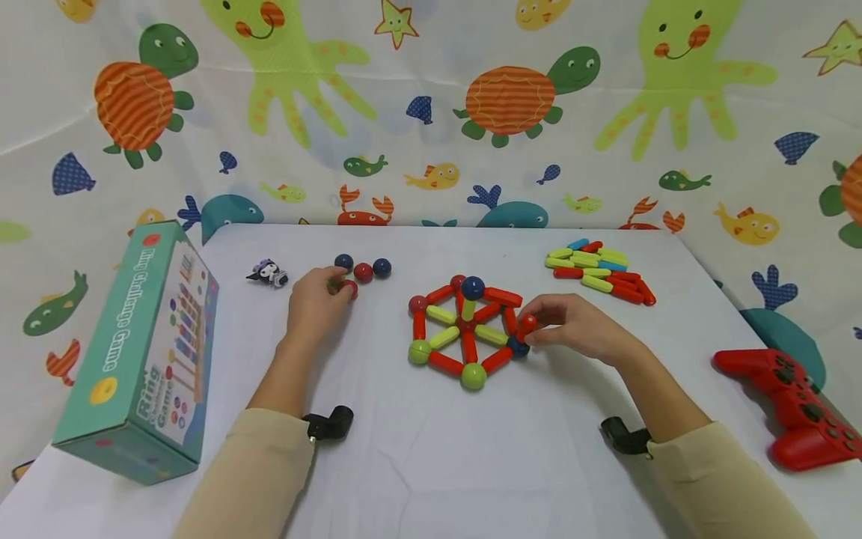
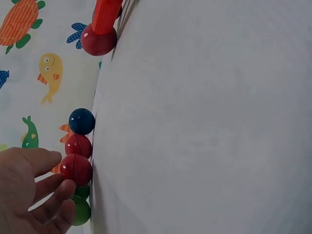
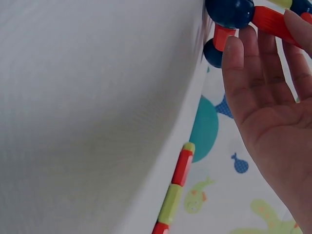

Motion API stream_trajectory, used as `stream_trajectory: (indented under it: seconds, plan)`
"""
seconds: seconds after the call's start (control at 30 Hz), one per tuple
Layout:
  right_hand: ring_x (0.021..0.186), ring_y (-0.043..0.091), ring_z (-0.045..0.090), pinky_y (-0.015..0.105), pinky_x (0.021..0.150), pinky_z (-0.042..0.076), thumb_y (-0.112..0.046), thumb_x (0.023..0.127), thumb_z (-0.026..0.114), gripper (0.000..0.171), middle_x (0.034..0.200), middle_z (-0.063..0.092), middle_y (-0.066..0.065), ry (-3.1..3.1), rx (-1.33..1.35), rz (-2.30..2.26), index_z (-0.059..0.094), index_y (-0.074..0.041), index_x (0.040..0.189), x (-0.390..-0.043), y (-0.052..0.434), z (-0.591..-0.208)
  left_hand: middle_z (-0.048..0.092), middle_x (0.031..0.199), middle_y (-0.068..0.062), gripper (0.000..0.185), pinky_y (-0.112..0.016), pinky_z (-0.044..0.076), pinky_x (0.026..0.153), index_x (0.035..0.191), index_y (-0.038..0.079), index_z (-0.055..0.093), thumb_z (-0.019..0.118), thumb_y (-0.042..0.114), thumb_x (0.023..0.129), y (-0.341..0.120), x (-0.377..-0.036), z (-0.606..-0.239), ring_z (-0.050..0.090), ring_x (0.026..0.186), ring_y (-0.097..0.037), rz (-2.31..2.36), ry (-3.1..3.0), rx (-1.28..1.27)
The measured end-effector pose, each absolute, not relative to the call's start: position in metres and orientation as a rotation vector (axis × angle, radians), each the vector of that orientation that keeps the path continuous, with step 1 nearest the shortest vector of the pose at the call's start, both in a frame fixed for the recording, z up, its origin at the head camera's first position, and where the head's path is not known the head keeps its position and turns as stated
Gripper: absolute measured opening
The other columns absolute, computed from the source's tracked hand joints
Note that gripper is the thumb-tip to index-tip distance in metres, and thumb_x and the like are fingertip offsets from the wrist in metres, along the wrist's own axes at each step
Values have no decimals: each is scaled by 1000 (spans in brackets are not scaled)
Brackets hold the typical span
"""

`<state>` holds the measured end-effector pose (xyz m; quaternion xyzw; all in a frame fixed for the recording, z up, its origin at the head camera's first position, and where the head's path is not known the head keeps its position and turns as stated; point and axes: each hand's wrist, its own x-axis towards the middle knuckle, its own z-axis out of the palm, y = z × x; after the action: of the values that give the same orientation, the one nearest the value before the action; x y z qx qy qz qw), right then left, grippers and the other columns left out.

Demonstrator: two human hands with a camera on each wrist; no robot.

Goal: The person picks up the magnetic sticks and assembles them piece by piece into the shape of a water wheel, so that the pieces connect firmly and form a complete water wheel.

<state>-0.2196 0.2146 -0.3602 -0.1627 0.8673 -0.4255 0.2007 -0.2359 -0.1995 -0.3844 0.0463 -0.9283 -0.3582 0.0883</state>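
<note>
where hands hide it, green ball point(image 2: 80, 210)

head view looks down at table point(image 1: 431, 464); wrist views sit close.
</note>
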Motion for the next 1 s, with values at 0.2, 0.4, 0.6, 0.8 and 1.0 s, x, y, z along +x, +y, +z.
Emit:
stream_trajectory:
  seconds: [0.2,0.4,0.6,0.8,1.0]
  plan:
    - [120,29,61,40,97,56,-16,91,76,32,121,71,8,2411,-440,-1215,68,-12,122,-219,217,-362,65,127,-24,40,-53,51,106,136,-2,63,65,13,99,-192,-237,-383,59,120,-40,-940,-2885,92]
    - [119,28,62,36,96,56,-15,91,76,31,121,71,9,2412,-438,-1226,69,-11,122,-217,217,-362,67,128,-21,38,-49,55,99,133,2,64,67,17,99,-181,-233,-379,61,116,-36,-1074,-2892,109]
    - [120,28,61,37,96,56,-17,92,76,32,122,70,10,2410,-435,-1236,69,-10,122,-215,215,-361,68,130,-10,42,-42,59,93,138,13,65,69,29,100,-157,-225,-357,63,116,-29,-1438,-2717,-3]
    - [120,28,61,35,96,56,-17,92,76,34,122,71,10,2398,-414,-1255,68,-9,124,-215,214,-361,67,132,-1,40,-39,59,97,139,19,65,71,27,99,-113,-213,-324,66,115,-22,-1705,-2552,-317]
    - [120,28,61,34,95,56,-17,92,76,35,122,71,9,2366,-426,-1296,68,-9,125,-215,215,-363,69,130,0,40,-35,58,97,138,16,66,72,23,98,-56,-208,-306,66,116,-17,-1634,-2558,-715]
